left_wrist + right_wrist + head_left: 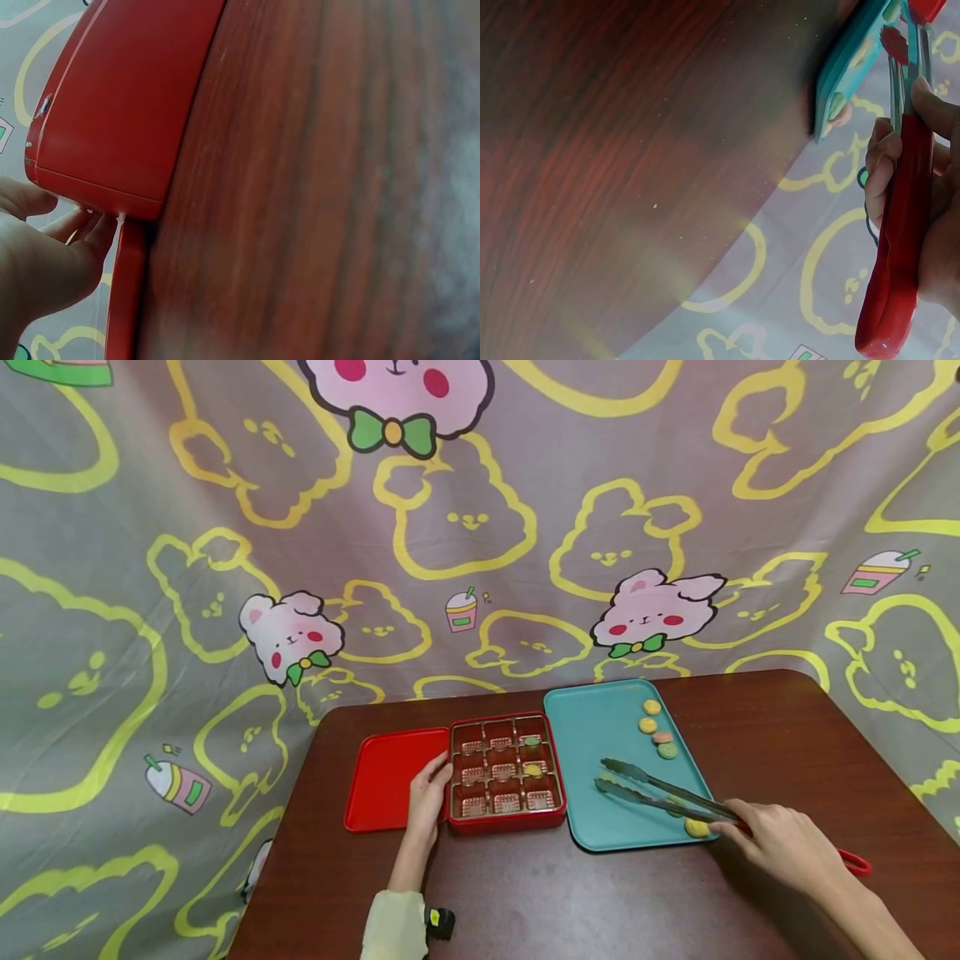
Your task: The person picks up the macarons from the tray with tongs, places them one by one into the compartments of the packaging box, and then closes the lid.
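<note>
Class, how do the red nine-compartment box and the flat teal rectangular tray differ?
The red nine-compartment box is divided and deep; the flat teal rectangular tray is undivided and shallow. The box shows two small round pieces; the tray holds more. The tray is larger than the box. Both rest on the brown wooden table.

I seem to be in a curtained-off booth — cartoon-printed cloth (540,468) hangs from 10 through 12 to 2 o'clock, close round my dark wood-grain table (517,893). Whether a home or a studio lies behind it, I can't tell.
</note>
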{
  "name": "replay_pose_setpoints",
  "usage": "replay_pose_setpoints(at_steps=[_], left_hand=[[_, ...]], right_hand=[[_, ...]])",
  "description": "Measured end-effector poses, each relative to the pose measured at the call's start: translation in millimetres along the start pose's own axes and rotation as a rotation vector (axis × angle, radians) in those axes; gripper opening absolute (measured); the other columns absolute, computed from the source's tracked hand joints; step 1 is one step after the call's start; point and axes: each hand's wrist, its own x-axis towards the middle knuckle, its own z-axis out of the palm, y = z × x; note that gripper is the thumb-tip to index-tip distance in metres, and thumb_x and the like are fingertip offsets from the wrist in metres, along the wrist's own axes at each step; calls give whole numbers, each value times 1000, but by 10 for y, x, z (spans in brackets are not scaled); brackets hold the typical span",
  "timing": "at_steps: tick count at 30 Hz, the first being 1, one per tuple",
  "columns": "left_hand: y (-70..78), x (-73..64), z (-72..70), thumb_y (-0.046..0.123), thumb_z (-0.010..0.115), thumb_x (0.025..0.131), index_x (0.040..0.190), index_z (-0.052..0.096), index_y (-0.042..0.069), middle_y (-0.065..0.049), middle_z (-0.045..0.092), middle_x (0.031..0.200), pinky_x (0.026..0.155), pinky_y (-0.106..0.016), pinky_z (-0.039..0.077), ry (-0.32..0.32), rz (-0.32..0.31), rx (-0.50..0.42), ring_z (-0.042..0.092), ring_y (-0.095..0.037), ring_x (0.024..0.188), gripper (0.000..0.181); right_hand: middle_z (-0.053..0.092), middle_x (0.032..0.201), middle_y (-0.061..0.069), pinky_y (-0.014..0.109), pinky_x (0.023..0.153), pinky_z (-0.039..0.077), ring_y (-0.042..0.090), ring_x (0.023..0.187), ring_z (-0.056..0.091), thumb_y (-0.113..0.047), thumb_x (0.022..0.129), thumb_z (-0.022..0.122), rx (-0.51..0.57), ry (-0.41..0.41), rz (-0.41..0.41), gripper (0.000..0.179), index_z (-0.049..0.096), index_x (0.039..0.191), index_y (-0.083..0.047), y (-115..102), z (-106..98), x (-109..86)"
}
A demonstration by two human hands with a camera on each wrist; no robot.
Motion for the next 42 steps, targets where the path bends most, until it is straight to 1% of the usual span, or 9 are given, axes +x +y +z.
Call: replay_pose_setpoints(at_steps=[5, 9, 15, 24, 34, 37, 42], left_hand=[[-10, 4, 0, 5, 55, 104, 142, 54, -11, -32, 60, 135, 83, -27, 54, 5, 1, -3, 59, -42, 119, 41], [-16, 8, 1, 5, 55, 105, 142, 54, -11, -32, 61, 134, 82, -27, 54, 3, 2, -11, 60, -42, 117, 41], [-16, 3, 1, 5, 55, 104, 142, 54, -11, -32, 61, 134, 81, -26, 54, 5, 0, -9, 61, -41, 116, 41], [-21, 9, 2, 4, 55, 104, 142, 54, -11, -32, 60, 136, 83, -26, 53, 7, 4, -11, 59, -41, 119, 41], [-9, -5, 3, 4, 55, 105, 142, 53, -11, -32, 60, 134, 82, -28, 55, 4, 2, -26, 61, -42, 116, 41], [-63, 36, -4, 4, 55, 105, 143, 53, -11, -32, 60, 134, 81, -27, 55, 1, 1, -26, 62, -41, 115, 41], [-273, 179, -31, 6, 55, 105, 144, 52, -10, -30, 62, 134, 78, -25, 55, 3, 4, -31, 63, -37, 112, 42]], right_hand=[[35, 62, -20, 25, 51, 30, -2, 56, 33, -27, 82, 88, -1, -34, 24, 27, 62, 85, -21, 2, -6, -28], [38, 63, -19, 26, 51, 32, -1, 57, 34, -27, 81, 88, -11, -51, 33, 25, 65, 87, -19, 10, -10, -44], [39, 64, -19, 28, 51, 33, -1, 57, 35, -26, 80, 89, -22, -49, 28, 25, 68, 90, -17, 22, -15, -67], [38, 64, -18, 29, 52, 34, 1, 58, 35, -28, 80, 89, -25, -55, 44, 26, 65, 87, -20, 46, -26, -91], [42, 64, -20, 29, 50, 35, 0, 57, 35, -25, 78, 90, -30, -28, 17, 25, 69, 88, -18, 68, -21, -90], [39, 64, -20, 27, 50, 33, 0, 57, 33, -24, 76, 90, -30, -12, 3, 25, 67, 85, -20, 71, -19, -87], [31, 62, -21, 26, 50, 30, -1, 56, 30, -23, 75, 90, -33, 34, -28, 32, 59, 78, -26, 83, -11, -80]])
